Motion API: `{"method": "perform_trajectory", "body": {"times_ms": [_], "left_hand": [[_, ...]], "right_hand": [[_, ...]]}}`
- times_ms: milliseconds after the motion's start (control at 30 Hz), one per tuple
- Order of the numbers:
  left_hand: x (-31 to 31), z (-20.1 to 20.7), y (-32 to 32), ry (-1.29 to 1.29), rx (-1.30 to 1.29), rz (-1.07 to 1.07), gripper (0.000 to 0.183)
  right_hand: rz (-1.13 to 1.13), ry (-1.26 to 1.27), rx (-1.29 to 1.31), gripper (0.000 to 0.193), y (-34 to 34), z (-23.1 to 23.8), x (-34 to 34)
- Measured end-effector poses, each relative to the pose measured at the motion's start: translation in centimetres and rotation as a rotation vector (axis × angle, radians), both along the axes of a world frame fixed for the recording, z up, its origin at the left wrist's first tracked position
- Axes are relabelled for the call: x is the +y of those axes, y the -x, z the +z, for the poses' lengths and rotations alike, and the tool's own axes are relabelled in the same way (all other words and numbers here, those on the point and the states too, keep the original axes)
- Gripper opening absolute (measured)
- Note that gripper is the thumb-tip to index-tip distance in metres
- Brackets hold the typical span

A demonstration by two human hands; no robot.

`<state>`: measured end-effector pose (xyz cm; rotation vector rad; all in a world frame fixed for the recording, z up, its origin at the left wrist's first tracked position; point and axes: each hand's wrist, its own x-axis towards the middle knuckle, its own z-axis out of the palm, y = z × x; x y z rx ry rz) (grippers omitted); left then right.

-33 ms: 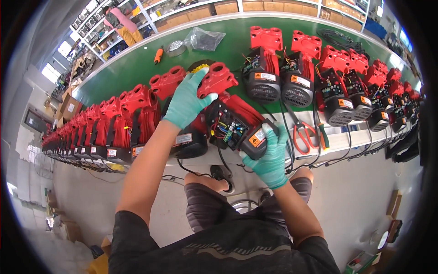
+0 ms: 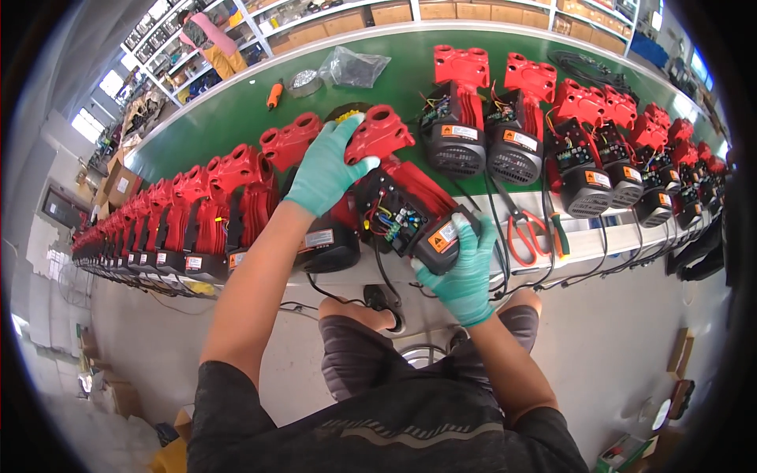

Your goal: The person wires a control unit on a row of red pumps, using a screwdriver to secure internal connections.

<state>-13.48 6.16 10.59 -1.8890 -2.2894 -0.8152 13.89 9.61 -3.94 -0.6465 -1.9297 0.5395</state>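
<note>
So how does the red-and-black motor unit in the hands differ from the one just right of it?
The held motor unit slants across the picture; the neighbouring motor unit runs nearly straight up it. The left hand and right hand touch the held motor unit, but not the neighbouring motor unit. Both are red and black, with exposed circuit boards.

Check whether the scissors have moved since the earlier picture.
No: the scissors show no visible shift either way against the table's pale edge.
</note>
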Motion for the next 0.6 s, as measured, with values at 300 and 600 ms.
{"method": "perform_trajectory", "body": {"times_ms": [300, 600], "left_hand": [[5.3, 2.5, 2.8, 0.279, 0.140, -0.116, 0.083], [5.6, 3.6, 3.1, 0.332, 0.365, -0.127, 0.084]], "right_hand": [[0.090, -0.036, -0.020, 0.121, 3.3, 0.3, -2.7], [0.153, 0.011, 0.057, 0.109, 4.6, -1.4, -2.3]]}}
